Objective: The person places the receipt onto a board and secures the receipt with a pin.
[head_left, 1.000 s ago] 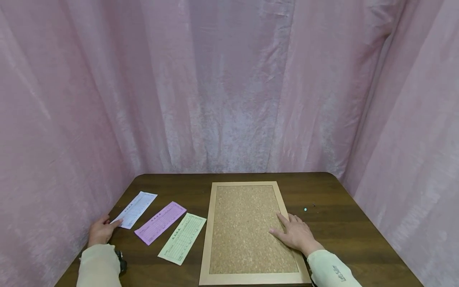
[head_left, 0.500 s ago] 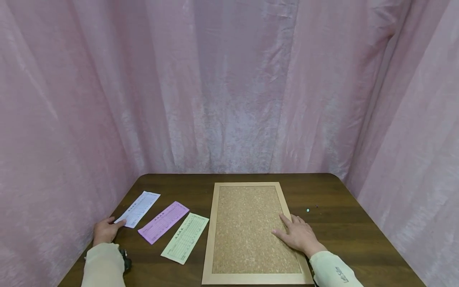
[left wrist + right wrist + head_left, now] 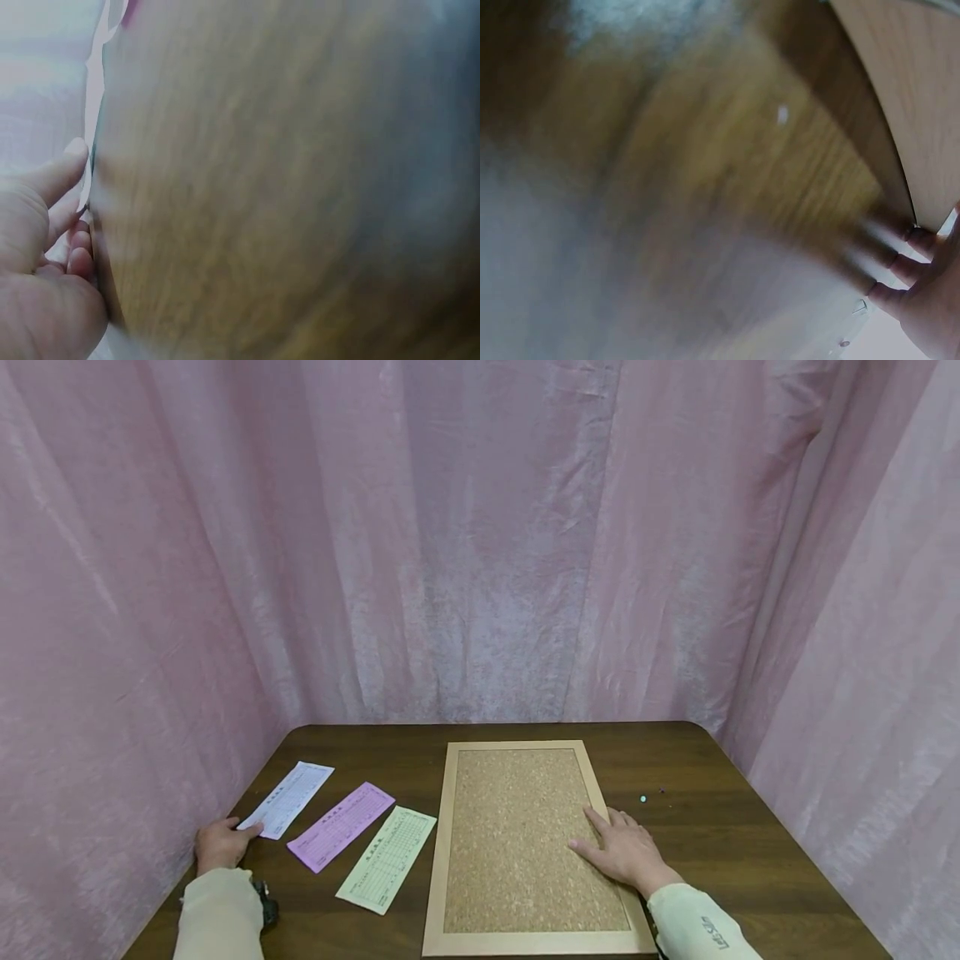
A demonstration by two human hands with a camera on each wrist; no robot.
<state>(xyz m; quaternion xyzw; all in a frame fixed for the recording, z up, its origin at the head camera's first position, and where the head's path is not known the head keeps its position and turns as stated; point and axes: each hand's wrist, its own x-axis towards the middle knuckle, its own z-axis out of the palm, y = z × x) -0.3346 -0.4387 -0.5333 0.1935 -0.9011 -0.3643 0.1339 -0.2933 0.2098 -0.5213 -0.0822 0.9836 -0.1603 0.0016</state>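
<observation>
My left hand [image 3: 221, 844] is at the near end of a light blue printed paper slip [image 3: 287, 799] on the left of the table. The left wrist view shows the thumb [image 3: 71, 157] against the edge of this slip [image 3: 94, 97], with the forefinger close by, pinching its corner. A purple slip [image 3: 341, 827] and a green slip [image 3: 388, 860] lie to its right. My right hand [image 3: 621, 852] rests with spread fingers on the right side of a wood-framed cork board [image 3: 521, 835]. In the right wrist view, its fingers [image 3: 909, 268] reach past the pale frame [image 3: 907, 90].
A small pale blue-green dot-like piece [image 3: 642, 798] and a tiny dark piece [image 3: 662, 791] lie right of the board on the brown wooden table [image 3: 720, 860]. Pink curtains [image 3: 480, 543] hang around the table's back and sides.
The whole view has shifted slightly. Both hands keep their places, the left at the blue slip's corner and the right on the cork board.
</observation>
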